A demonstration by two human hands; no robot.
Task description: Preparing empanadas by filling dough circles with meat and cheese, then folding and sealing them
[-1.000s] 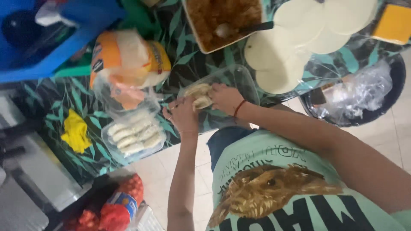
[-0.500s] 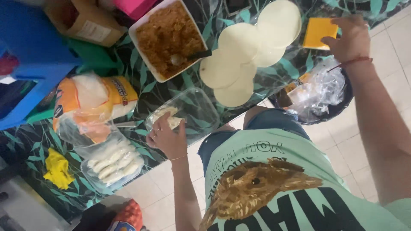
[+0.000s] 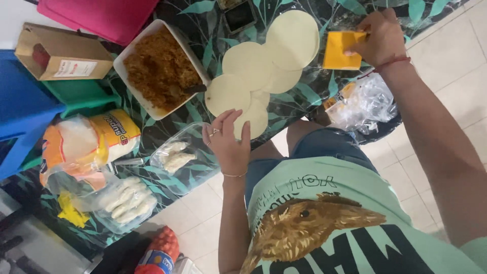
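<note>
Right hand [image 3: 381,38] fingers [image 3: 355,49] pinching orange cheese slice [image 3: 339,50]; left hand [image 3: 229,142] fingers [image 3: 223,119] spread over tortilla [image 3: 253,119].

The left hand [image 3: 229,144] lies flat, palm down, fingers [image 3: 222,122] spread and slightly curled, a thin bangle at its wrist. The right hand [image 3: 379,36] reaches far forward, fingers pinched together, forearm outstretched.

Even, soft indoor light — no hard shadows, source not visible. Pale floor tiles [image 3: 456,56] bright, near washed out at the right edge. Glare on the crumpled clear plastic bag [image 3: 362,104]. Dark leaf-print tablecloth [image 3: 198,56] holds detail. Slight motion softness overall — lower left corner dim and blurred. Shirt close to the lens, a bit soft.
</note>
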